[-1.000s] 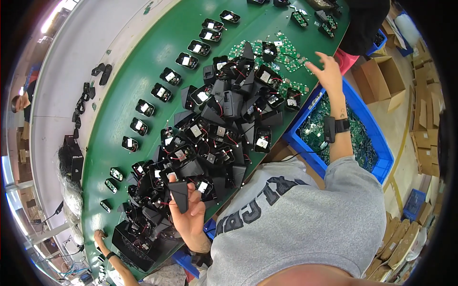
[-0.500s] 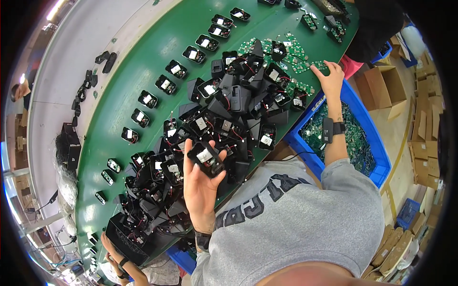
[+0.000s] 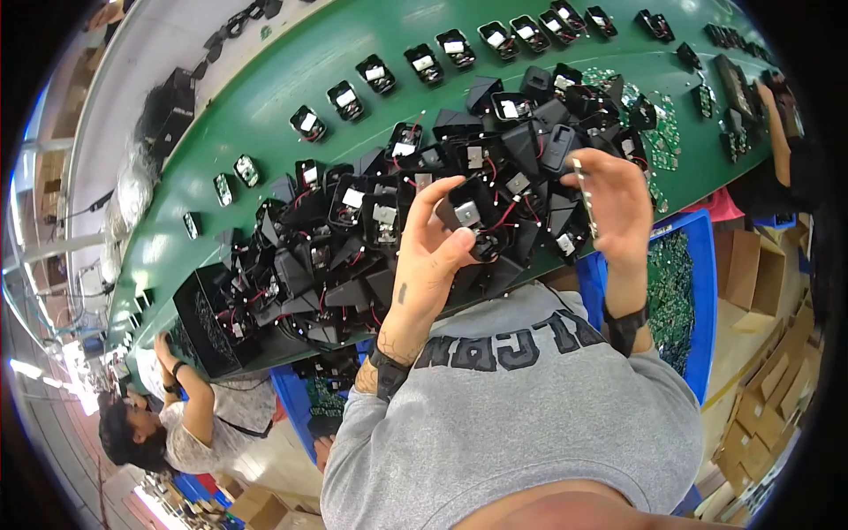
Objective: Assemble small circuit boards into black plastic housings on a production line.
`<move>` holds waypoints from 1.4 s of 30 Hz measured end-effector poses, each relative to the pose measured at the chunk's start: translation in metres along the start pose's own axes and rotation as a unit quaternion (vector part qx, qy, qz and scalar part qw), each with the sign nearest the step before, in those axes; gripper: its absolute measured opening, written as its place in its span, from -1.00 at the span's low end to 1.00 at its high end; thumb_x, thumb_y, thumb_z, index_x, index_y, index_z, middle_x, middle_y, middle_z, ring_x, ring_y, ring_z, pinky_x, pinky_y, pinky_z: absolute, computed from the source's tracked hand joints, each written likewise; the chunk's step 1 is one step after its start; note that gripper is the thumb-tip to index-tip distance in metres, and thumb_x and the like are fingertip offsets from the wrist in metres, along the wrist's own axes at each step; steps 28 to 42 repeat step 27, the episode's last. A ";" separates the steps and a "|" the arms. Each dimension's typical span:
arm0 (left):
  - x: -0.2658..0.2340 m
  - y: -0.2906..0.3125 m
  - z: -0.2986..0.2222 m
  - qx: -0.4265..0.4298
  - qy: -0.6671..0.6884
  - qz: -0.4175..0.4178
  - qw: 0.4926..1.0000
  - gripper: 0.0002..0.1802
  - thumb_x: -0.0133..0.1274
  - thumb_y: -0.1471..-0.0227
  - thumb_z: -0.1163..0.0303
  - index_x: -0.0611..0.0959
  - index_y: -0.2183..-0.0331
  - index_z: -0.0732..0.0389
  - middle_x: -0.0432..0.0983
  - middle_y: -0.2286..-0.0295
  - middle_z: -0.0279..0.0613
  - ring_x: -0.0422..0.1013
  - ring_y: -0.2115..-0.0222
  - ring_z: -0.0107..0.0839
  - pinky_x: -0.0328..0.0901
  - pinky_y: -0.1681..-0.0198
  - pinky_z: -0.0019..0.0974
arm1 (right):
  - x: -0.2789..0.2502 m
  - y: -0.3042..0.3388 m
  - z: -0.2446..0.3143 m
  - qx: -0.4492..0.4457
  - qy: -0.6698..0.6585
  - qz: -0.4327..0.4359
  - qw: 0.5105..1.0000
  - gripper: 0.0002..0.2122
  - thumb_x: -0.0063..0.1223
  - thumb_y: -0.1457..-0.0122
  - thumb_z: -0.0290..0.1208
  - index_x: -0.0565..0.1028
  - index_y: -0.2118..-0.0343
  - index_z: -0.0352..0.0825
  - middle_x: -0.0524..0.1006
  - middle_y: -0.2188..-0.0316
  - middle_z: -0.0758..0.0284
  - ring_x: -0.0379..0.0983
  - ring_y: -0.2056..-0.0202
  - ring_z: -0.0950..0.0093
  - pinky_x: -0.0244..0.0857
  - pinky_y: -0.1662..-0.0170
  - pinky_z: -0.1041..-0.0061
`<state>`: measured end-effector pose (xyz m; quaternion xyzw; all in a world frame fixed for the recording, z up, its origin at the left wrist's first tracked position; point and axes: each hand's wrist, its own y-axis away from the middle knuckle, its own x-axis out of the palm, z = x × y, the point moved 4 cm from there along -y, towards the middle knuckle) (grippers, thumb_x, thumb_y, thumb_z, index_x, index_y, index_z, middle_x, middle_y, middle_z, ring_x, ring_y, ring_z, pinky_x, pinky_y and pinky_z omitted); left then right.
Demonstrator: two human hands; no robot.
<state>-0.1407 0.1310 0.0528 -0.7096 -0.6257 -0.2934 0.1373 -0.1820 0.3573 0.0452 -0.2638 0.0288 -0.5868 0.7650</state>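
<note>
My left hand (image 3: 424,256) grips a black plastic housing (image 3: 473,196) with a silvery block inside; its open side faces up. In my right hand (image 3: 623,208) is a thin circuit board (image 3: 584,199), held edge-on between thumb and fingers, to the right of the housing and apart from it. Below both hands spreads a heap of black housings (image 3: 305,265), many with pale blocks and red wires. Loose green circuit boards (image 3: 662,132) lie on the green table (image 3: 291,84) beyond my right hand.
Housings (image 3: 375,74) stand in a row along the table's far side. A blue bin (image 3: 704,291) of boards is at my right, near a cardboard box (image 3: 746,274). A co-worker (image 3: 199,411) is at lower left beside a black tray (image 3: 199,309); another person's arm (image 3: 777,132) shows far right.
My right hand has come back from the loose boards with a circuit board, toward my left hand. The housing in my left hand has tilted. The whole view has swung leftward.
</note>
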 end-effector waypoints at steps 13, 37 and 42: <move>-0.010 0.013 -0.004 0.006 0.000 -0.021 1.000 -0.35 0.18 0.05 0.43 0.32 -0.09 0.13 0.38 0.19 -0.22 0.39 0.26 -0.52 0.38 0.28 -0.45 | 0.069 -0.019 -0.026 0.111 -0.073 0.157 0.979 -0.46 0.31 0.08 -0.30 0.40 0.05 -0.44 0.30 -0.09 -0.06 0.27 -0.11 0.16 0.16 -0.12 0.25; -0.015 0.008 0.001 -0.022 0.098 0.037 0.994 -0.35 0.10 -0.01 0.46 0.20 -0.10 0.04 0.41 0.13 -0.16 0.42 0.12 -0.39 0.45 0.17 -0.29 | 0.079 -0.008 -0.034 0.081 -0.043 0.161 0.983 -0.85 0.16 0.03 -0.46 0.60 0.38 -0.37 0.38 -0.01 -0.06 0.20 -0.15 0.08 0.16 -0.09 0.22; -0.015 0.008 0.001 -0.022 0.098 0.037 0.994 -0.35 0.10 -0.01 0.46 0.20 -0.10 0.04 0.41 0.13 -0.16 0.42 0.12 -0.39 0.45 0.17 -0.29 | 0.079 -0.008 -0.034 0.081 -0.043 0.161 0.983 -0.85 0.16 0.03 -0.46 0.60 0.38 -0.37 0.38 -0.01 -0.06 0.20 -0.15 0.08 0.16 -0.09 0.22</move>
